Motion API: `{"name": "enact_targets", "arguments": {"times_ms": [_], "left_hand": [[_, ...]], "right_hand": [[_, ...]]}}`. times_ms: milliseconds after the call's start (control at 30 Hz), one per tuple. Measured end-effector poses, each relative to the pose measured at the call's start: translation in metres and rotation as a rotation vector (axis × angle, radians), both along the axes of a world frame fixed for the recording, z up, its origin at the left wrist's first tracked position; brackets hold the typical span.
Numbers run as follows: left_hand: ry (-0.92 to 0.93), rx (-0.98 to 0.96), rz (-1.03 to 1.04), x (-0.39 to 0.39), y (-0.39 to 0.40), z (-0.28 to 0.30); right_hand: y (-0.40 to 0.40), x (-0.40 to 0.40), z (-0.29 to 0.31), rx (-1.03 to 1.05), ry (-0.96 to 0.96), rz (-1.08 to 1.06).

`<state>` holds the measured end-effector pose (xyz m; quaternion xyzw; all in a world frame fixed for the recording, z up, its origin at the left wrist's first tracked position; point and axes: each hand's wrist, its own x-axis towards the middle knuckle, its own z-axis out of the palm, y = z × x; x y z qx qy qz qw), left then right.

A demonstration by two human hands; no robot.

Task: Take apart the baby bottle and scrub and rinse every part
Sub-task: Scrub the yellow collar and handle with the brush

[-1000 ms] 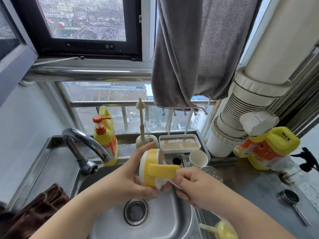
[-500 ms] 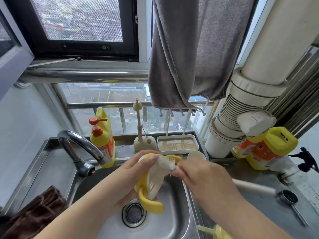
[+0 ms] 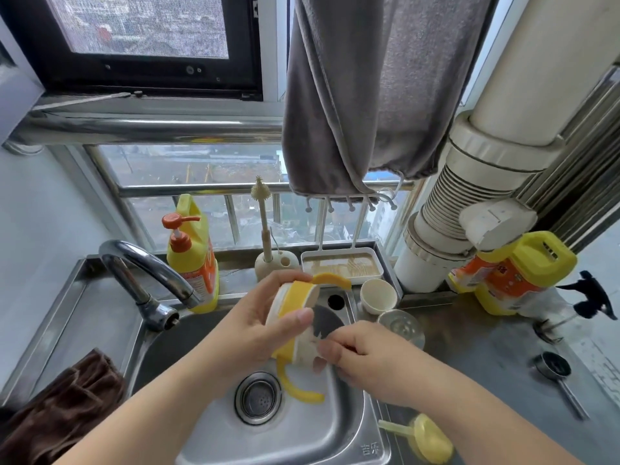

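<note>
1. The bottle collar [image 3: 295,325] is held over the sink [image 3: 339,427]; left hand [image 3: 258,333] grip wraps its ring.
2. Right hand [image 3: 365,355] grip pinches its lower rim.
3. Likely light, stiff plastic and possibly slippery; hold the ring, not the thin yellow handles [image 3: 302,391].

soap bottle [image 3: 193,260] behind faucet [image 3: 147,280]; cup [image 3: 378,296] right of sink [image 3: 322,431].

Parts we are not seeing clearly

We are losing the right hand's [image 3: 365,360] fingertips behind the bottle collar [image 3: 295,323]; the brown cloth [image 3: 63,407] and yellow lid [image 3: 431,443] are running off the frame's edge.
</note>
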<state>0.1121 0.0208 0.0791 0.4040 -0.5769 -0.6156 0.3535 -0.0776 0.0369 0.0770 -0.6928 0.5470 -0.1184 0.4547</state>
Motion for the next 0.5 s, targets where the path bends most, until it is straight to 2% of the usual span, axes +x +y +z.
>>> {"name": "enact_targets", "arguments": {"times_ms": [67, 100, 133, 167, 200, 233, 300, 433, 500], "left_hand": [[-0.008, 0.088, 0.006, -0.003, -0.001, -0.007], [0.002, 0.152, 0.009, -0.005, -0.002, -0.010], [0.011, 0.202, 0.016, -0.007, -0.003, -0.013], [0.017, 0.214, 0.022, -0.009, -0.004, -0.015], [0.009, 0.199, 0.019, -0.012, -0.005, -0.016], [-0.007, 0.164, 0.008, -0.014, -0.005, -0.017], [-0.025, 0.069, -0.021, -0.019, -0.006, -0.018], [-0.083, -0.027, -0.067, -0.028, -0.006, -0.027], [-0.083, -0.031, -0.117, -0.036, -0.007, -0.031]], "right_hand": [[-0.006, -0.006, -0.007, -0.581, 0.415, 0.000], [-0.005, -0.009, -0.011, -0.836, 0.553, -0.021], [-0.003, -0.011, -0.015, -1.015, 0.625, -0.040], [-0.002, -0.011, -0.020, -1.091, 0.629, -0.054], [0.000, -0.010, -0.025, -1.074, 0.614, -0.067], [0.002, -0.010, -0.029, -0.969, 0.586, -0.089], [0.006, -0.009, -0.029, -0.611, 0.466, -0.137], [0.019, -0.020, -0.024, 0.209, -0.092, -0.166], [0.026, -0.030, -0.024, 0.448, -0.336, -0.198]]}}
